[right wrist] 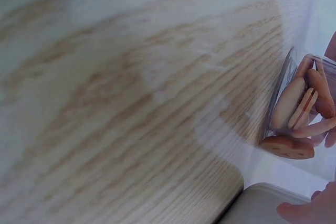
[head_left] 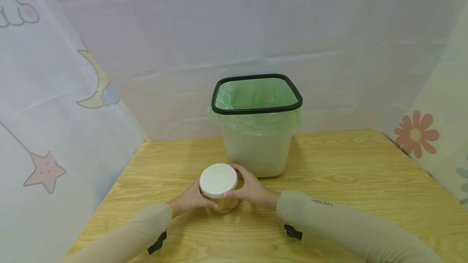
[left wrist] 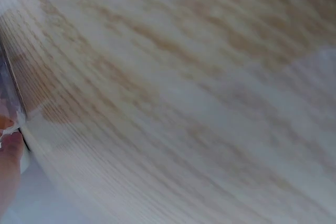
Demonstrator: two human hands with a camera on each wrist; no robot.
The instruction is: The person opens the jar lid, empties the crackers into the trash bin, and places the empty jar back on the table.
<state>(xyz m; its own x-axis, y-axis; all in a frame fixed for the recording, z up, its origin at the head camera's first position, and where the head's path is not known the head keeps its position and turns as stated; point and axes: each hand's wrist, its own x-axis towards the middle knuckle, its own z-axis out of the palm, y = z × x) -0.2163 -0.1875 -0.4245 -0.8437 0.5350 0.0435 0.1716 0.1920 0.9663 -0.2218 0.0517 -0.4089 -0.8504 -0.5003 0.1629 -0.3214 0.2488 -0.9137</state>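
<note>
Head view: one clear jar [head_left: 224,203] with one white round lid [head_left: 218,180], standing upright on the wooden surface [head_left: 347,173], long axis vertical, lid facing up; biscuits visible through the wall, count not readable here. Jar sits near the middle of the surface, just in front of one waste bin [head_left: 257,129], pale body, black rim, green liner, mouth open upward; jar and bin near, whether touching cannot be told. Two hands: left hand [head_left: 192,198] wrapped round the jar's left side, fingers curled against it below the lid; right hand [head_left: 250,188] curled round the right side, thumb at the lid's edge, fingers reaching behind. Two beige sleeves. Open surface to the right of the bin and along the near edge; printed curtains close in left, back and right. Left wrist view: blurred wood grain of the surface [left wrist: 184,93] fills the frame; a fingertip of the left hand [left wrist: 9,169] and a sliver of the jar [left wrist: 8,98] at the left edge. Right wrist view: surface [right wrist: 121,103] close up; jar [right wrist: 302,114] at the right edge, at least four round sandwich biscuits [right wrist: 291,103] inside, stacked on edge; right hand [right wrist: 310,211] fingertips low right, beside the bin's [right wrist: 262,205] base corner.
</note>
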